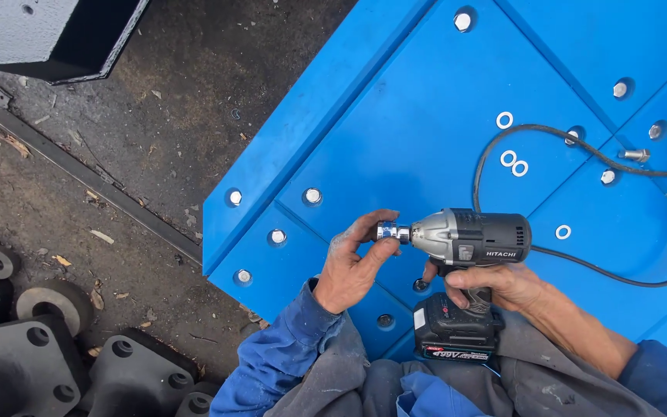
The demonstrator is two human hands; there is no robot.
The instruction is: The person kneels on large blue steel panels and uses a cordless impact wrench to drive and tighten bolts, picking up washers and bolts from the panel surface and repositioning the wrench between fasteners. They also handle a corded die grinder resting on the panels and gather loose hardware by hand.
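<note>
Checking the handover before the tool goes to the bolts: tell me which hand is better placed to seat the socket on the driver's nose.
Left. The left hand already pinches the silver socket at the nose of the cordless impact driver, while the right hand is wrapped around the grip, probably best kept steadying it.

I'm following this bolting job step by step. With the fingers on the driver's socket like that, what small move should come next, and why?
Probably finish seating the socket, then let go. The left hand pinches the socket on the nose of the impact driver, which the right hand grips at the handle. The tool lies level, aimed at no bolt, and an empty hole in the blue panel sits just below.
</note>
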